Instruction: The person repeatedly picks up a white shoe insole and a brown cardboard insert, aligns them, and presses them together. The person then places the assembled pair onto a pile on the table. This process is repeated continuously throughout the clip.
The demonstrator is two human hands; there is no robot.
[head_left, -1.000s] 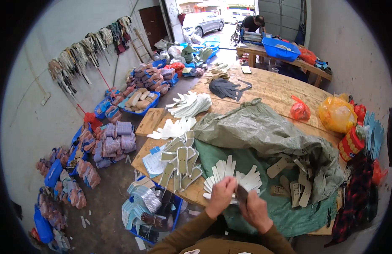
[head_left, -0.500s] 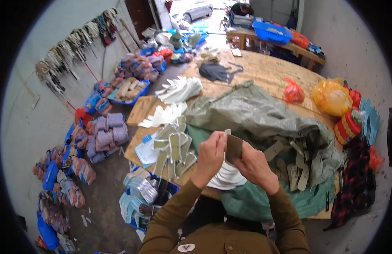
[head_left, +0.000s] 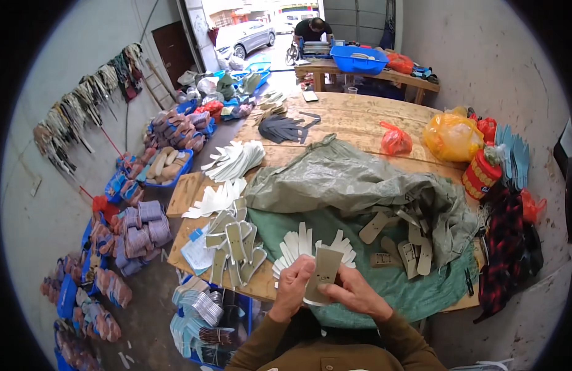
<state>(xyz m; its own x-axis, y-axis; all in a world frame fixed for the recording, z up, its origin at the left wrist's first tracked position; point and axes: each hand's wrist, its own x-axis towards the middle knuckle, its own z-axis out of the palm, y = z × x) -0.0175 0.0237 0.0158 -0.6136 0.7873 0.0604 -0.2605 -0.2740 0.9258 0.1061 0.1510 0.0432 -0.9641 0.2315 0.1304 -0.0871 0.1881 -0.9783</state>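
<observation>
My left hand (head_left: pixel 292 289) and my right hand (head_left: pixel 360 292) both grip one olive-grey insole board (head_left: pixel 326 267), low over the near edge of the table. The board stands tilted with its broad face showing, small dark marks on it and a pale rim along its lower end. My right thumb presses on its face; my left fingers are curled at its left edge. Just behind my hands, a fan of white strips (head_left: pixel 292 248) lies on green sheeting (head_left: pixel 385 297). Left of them is a pile of boards with white edging (head_left: pixel 235 242). Several plain boards (head_left: pixel 410 256) lie to the right.
A crumpled grey-green woven sack (head_left: pixel 335 176) crosses the table's middle. White strip bundles (head_left: pixel 233 161) lie left, red (head_left: pixel 396 141) and yellow bags (head_left: pixel 449 136) right. A blue crate of parts (head_left: pixel 249 321) stands below the table's left edge. Another person (head_left: pixel 312 29) is at the far bench.
My hands have brought the board lower and closer to me, and its face has turned into sight. The fan of white strips behind it shows more. The whole view has shifted.
</observation>
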